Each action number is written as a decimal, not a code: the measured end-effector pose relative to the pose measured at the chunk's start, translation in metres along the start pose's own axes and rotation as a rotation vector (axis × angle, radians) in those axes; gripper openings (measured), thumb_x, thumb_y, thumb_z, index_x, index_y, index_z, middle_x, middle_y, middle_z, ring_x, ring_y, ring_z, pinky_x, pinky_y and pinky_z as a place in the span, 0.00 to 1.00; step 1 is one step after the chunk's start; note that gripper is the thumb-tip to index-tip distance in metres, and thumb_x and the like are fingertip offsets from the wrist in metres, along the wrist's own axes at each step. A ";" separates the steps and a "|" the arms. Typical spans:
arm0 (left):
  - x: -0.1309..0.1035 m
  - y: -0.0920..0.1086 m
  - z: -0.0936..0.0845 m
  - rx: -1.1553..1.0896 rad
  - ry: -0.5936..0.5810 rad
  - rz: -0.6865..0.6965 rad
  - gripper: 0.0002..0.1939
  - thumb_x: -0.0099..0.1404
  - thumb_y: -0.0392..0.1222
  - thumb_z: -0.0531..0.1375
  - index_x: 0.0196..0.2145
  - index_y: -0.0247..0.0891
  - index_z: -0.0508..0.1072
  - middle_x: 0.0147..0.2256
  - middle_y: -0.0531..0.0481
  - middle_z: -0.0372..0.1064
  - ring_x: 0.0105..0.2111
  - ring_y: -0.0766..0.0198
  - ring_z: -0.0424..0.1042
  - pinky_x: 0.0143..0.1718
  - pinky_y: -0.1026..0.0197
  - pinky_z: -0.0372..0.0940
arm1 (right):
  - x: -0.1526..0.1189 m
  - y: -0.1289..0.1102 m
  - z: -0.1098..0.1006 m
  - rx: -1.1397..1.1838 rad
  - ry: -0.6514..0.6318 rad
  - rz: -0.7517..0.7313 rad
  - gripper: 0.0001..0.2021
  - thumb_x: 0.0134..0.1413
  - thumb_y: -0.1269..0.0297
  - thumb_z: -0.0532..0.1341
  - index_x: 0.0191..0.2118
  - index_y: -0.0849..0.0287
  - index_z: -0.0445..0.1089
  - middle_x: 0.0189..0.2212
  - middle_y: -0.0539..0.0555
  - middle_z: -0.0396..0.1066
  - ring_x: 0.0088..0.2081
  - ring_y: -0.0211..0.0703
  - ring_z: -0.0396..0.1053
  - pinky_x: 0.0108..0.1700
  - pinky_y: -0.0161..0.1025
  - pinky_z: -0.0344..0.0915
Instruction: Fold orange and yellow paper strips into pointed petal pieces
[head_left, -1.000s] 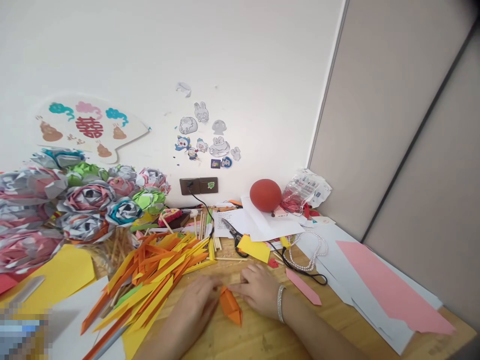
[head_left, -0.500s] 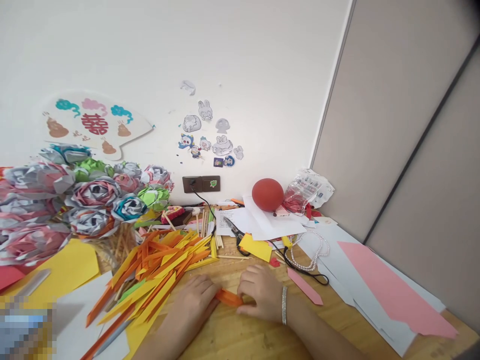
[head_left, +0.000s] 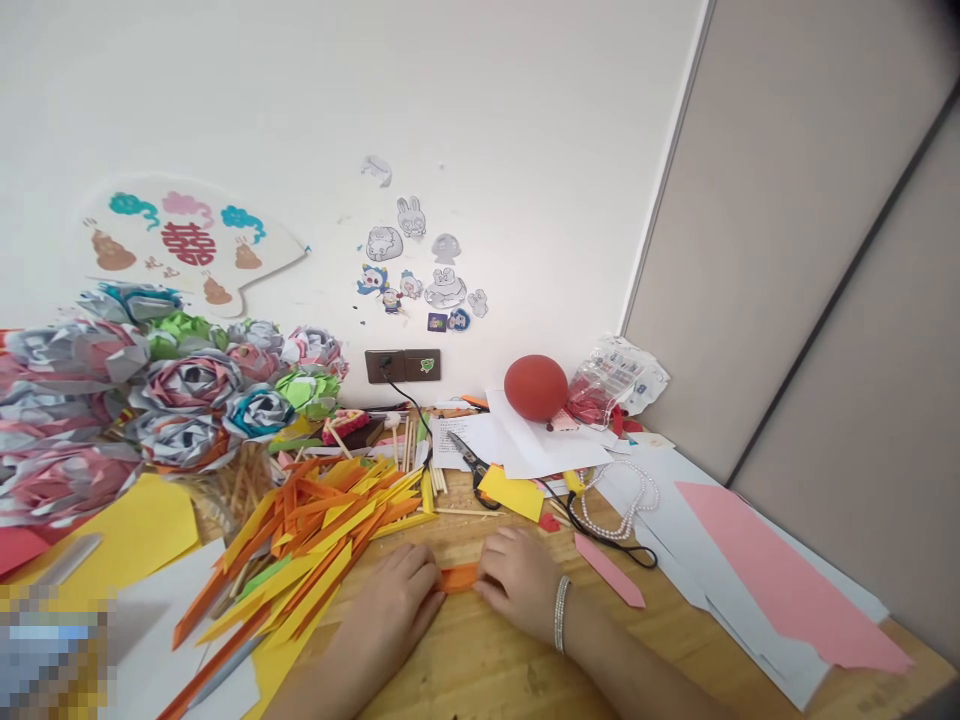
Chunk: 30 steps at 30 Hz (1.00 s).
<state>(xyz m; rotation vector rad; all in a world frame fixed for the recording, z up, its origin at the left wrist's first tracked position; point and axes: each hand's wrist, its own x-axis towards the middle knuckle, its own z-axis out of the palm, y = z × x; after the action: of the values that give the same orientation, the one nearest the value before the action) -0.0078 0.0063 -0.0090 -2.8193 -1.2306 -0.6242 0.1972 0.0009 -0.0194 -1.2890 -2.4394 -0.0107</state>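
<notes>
Between my two hands lies a folded strip of orange paper (head_left: 459, 578), low over the wooden table (head_left: 480, 660). My left hand (head_left: 401, 598) is closed on the strip's left end, and my right hand (head_left: 517, 580), below a sparkling bracelet (head_left: 561, 612), pinches its right end. Both ends of the strip are hidden under the fingers. Left of my left hand is a heap of folded orange and yellow paper strips (head_left: 322, 530). A pink paper strip (head_left: 609, 570) lies right of my right hand.
Paper flowers (head_left: 191, 385) crowd the left side. Beyond my hands are scissors (head_left: 472, 462), a yellow paper piece (head_left: 511, 494), a red balloon (head_left: 535, 388) and a bead string (head_left: 619, 500) near a black cord (head_left: 615, 545). White sheets and a large pink sheet (head_left: 780, 580) cover the right.
The orange strip has turned from slanting to nearly level. My right hand's fingers have closed in on its right end, and my left hand has shifted slightly.
</notes>
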 end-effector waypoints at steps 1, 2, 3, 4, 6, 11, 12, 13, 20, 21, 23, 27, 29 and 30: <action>0.000 0.000 0.001 -0.011 -0.011 -0.020 0.13 0.65 0.39 0.49 0.27 0.39 0.69 0.31 0.48 0.68 0.32 0.59 0.67 0.35 0.59 0.63 | 0.000 -0.001 0.001 0.032 0.007 0.054 0.03 0.51 0.68 0.61 0.28 0.59 0.68 0.30 0.50 0.68 0.35 0.41 0.62 0.36 0.37 0.55; 0.001 0.000 0.003 -0.015 -0.019 -0.043 0.12 0.65 0.39 0.50 0.27 0.39 0.70 0.31 0.48 0.67 0.33 0.59 0.67 0.36 0.59 0.63 | 0.001 -0.003 0.003 0.064 0.015 0.104 0.03 0.50 0.69 0.62 0.28 0.59 0.67 0.30 0.50 0.68 0.35 0.41 0.62 0.36 0.36 0.55; 0.001 0.000 0.004 -0.012 -0.023 -0.069 0.12 0.65 0.39 0.50 0.28 0.39 0.70 0.31 0.48 0.67 0.34 0.59 0.67 0.36 0.58 0.62 | 0.002 -0.004 0.004 0.090 0.021 0.147 0.03 0.49 0.70 0.62 0.28 0.59 0.67 0.30 0.50 0.67 0.35 0.41 0.62 0.36 0.36 0.55; 0.002 0.000 0.006 -0.005 -0.023 -0.096 0.11 0.65 0.38 0.51 0.28 0.38 0.70 0.31 0.48 0.67 0.34 0.58 0.67 0.37 0.58 0.62 | 0.002 -0.005 0.004 0.108 0.023 0.181 0.03 0.49 0.70 0.62 0.28 0.59 0.67 0.30 0.50 0.67 0.36 0.41 0.62 0.36 0.36 0.55; 0.003 0.001 0.010 0.012 -0.028 -0.144 0.10 0.64 0.38 0.52 0.28 0.38 0.70 0.31 0.47 0.67 0.35 0.57 0.66 0.39 0.57 0.61 | 0.004 -0.007 0.005 0.124 0.021 0.229 0.03 0.47 0.71 0.61 0.27 0.59 0.66 0.30 0.50 0.67 0.35 0.41 0.62 0.36 0.37 0.55; 0.006 0.003 0.011 0.032 -0.069 -0.215 0.08 0.63 0.37 0.53 0.28 0.36 0.70 0.32 0.46 0.67 0.36 0.56 0.66 0.40 0.57 0.60 | 0.005 -0.011 0.005 0.120 0.025 0.228 0.05 0.48 0.73 0.62 0.33 0.59 0.68 0.32 0.50 0.66 0.36 0.41 0.62 0.36 0.37 0.54; 0.007 0.004 0.010 0.033 -0.078 -0.228 0.08 0.63 0.38 0.53 0.28 0.36 0.70 0.33 0.46 0.67 0.37 0.56 0.66 0.40 0.57 0.60 | 0.005 -0.011 0.006 0.103 0.023 0.175 0.06 0.49 0.73 0.61 0.35 0.58 0.69 0.33 0.50 0.66 0.36 0.41 0.61 0.36 0.36 0.54; 0.007 0.004 0.009 0.032 -0.088 -0.240 0.08 0.63 0.38 0.54 0.28 0.37 0.70 0.33 0.46 0.67 0.37 0.56 0.66 0.40 0.57 0.60 | 0.004 -0.012 0.006 0.076 0.019 0.115 0.06 0.51 0.73 0.60 0.36 0.56 0.70 0.33 0.50 0.66 0.36 0.41 0.60 0.36 0.36 0.53; 0.009 0.004 0.007 -0.008 -0.089 -0.273 0.08 0.62 0.39 0.55 0.27 0.36 0.70 0.32 0.46 0.67 0.36 0.56 0.65 0.40 0.57 0.59 | -0.004 -0.001 -0.002 -0.040 0.014 -0.135 0.10 0.49 0.73 0.60 0.36 0.51 0.74 0.30 0.51 0.63 0.35 0.42 0.57 0.32 0.38 0.49; 0.009 0.004 0.007 -0.016 -0.088 -0.271 0.08 0.62 0.39 0.55 0.27 0.36 0.70 0.33 0.46 0.67 0.36 0.56 0.65 0.40 0.57 0.59 | -0.006 0.004 -0.004 -0.039 0.006 -0.126 0.11 0.47 0.74 0.60 0.35 0.51 0.75 0.29 0.51 0.63 0.34 0.42 0.57 0.32 0.38 0.49; 0.008 0.002 0.008 -0.037 -0.085 -0.268 0.08 0.62 0.39 0.55 0.27 0.37 0.70 0.33 0.47 0.67 0.36 0.56 0.65 0.39 0.57 0.59 | -0.009 0.014 -0.008 -0.020 -0.017 -0.107 0.14 0.46 0.76 0.59 0.35 0.51 0.75 0.28 0.50 0.63 0.34 0.42 0.58 0.32 0.38 0.50; 0.005 0.000 0.011 -0.061 -0.039 -0.243 0.08 0.62 0.40 0.54 0.26 0.38 0.69 0.32 0.47 0.66 0.35 0.56 0.65 0.39 0.57 0.59 | -0.011 0.024 -0.013 0.026 -0.061 -0.187 0.15 0.45 0.78 0.57 0.36 0.54 0.75 0.29 0.50 0.65 0.33 0.40 0.60 0.33 0.37 0.53; 0.005 -0.001 0.012 -0.061 -0.010 -0.222 0.09 0.62 0.40 0.54 0.26 0.38 0.69 0.31 0.47 0.66 0.35 0.56 0.65 0.38 0.57 0.59 | -0.009 0.020 -0.012 0.029 -0.026 -0.185 0.13 0.46 0.77 0.57 0.37 0.56 0.73 0.30 0.51 0.65 0.34 0.41 0.60 0.34 0.37 0.54; 0.005 -0.001 0.012 -0.062 -0.002 -0.215 0.09 0.62 0.40 0.53 0.26 0.38 0.69 0.31 0.47 0.66 0.34 0.56 0.64 0.37 0.56 0.59 | -0.008 0.018 -0.011 0.027 0.006 -0.164 0.12 0.48 0.75 0.57 0.38 0.57 0.72 0.30 0.51 0.65 0.34 0.41 0.60 0.34 0.37 0.54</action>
<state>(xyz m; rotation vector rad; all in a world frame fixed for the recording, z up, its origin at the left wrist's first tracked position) -0.0012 0.0120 -0.0188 -2.7582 -1.5558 -0.6779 0.2186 0.0030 -0.0145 -1.0727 -2.5249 -0.0256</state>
